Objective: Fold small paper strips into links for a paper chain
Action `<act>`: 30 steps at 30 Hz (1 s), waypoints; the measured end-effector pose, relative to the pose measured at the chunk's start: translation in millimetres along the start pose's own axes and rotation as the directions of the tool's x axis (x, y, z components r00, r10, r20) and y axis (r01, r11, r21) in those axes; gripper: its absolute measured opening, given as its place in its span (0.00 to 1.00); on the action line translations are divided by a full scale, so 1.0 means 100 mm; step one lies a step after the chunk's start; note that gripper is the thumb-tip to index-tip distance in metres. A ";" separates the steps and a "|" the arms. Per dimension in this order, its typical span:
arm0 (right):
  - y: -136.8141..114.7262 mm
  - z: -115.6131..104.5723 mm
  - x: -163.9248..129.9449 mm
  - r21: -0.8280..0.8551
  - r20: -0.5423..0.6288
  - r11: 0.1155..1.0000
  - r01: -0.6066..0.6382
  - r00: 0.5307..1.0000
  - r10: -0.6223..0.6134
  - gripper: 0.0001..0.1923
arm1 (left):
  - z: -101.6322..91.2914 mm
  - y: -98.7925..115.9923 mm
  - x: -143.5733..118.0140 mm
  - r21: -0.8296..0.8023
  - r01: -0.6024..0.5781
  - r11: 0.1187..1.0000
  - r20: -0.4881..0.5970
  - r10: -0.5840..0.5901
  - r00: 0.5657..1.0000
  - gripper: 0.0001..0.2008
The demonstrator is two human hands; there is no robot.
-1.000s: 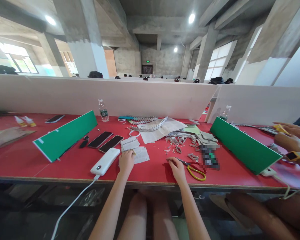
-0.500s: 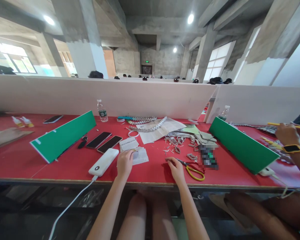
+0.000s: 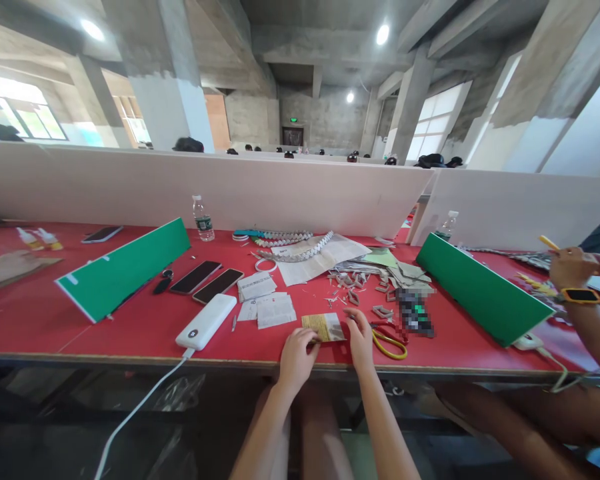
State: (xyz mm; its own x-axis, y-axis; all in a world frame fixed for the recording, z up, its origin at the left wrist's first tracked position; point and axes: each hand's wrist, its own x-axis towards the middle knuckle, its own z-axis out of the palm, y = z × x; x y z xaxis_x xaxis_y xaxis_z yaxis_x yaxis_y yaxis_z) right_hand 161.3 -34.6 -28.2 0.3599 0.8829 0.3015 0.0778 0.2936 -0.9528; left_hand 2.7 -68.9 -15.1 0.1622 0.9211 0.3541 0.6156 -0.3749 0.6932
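Both hands hold a small paper piece [image 3: 324, 327] flat on the red table [image 3: 80, 327] near its front edge — left hand [image 3: 297, 357] with its grip closed on the near-left corner, right hand [image 3: 361, 340] pinching the right edge. Risk: the piece lies close to the edge, so a pull toward the body could slide it off. Scissors [image 3: 390, 341] lie just right of the right hand and paper scraps [image 3: 353, 283] crowd the far side — open room remains only leftward, before the power bank [image 3: 206, 321]
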 end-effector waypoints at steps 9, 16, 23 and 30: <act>-0.08 0.06 0.01 -0.316 0.295 0.947 0.056 0.955 0.042 0.10 | -0.13 -0.16 0.42 -0.243 0.126 0.962 0.160 -0.088 0.983 0.05; -0.09 0.09 -0.02 -0.463 0.222 0.881 0.096 0.975 0.011 0.09 | -0.12 -0.29 0.50 -0.145 0.087 0.986 0.020 -0.085 0.996 0.07; -0.06 0.11 -0.02 -0.548 0.200 0.826 0.129 0.980 -0.020 0.02 | -0.09 -0.08 0.39 0.421 -0.249 0.872 0.089 0.233 0.968 0.08; -0.05 0.13 -0.02 -0.593 0.194 0.788 0.163 0.979 -0.057 0.02 | -0.06 -0.02 0.19 0.407 -0.271 0.872 0.189 0.210 0.959 0.12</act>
State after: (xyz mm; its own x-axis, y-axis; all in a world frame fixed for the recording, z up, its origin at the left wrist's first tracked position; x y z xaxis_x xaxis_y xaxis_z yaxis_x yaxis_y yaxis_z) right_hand 148.2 -33.1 -23.9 0.1678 0.9192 0.3563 0.6715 0.1580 -0.7239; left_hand -0.3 -51.5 -5.7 0.4309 0.8246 0.3665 0.8066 -0.5340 0.2533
